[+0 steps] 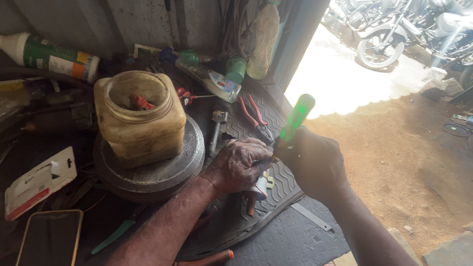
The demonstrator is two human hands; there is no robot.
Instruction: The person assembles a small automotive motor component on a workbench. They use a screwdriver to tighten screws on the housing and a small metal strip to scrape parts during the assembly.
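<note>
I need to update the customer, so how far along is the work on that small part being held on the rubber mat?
Mid-job, apparently. Done: tools are laid out, with red-handled pliers and a hammer beside the grooved mat. In hand: the left hand pins a small pale part on the mat while the right hand works a green-handled screwdriver at it. Left: the part is mostly hidden, so the remaining work cannot be judged.

left hand (240,165) fisted, right hand (315,162) clenched, knuckles touching
</note>
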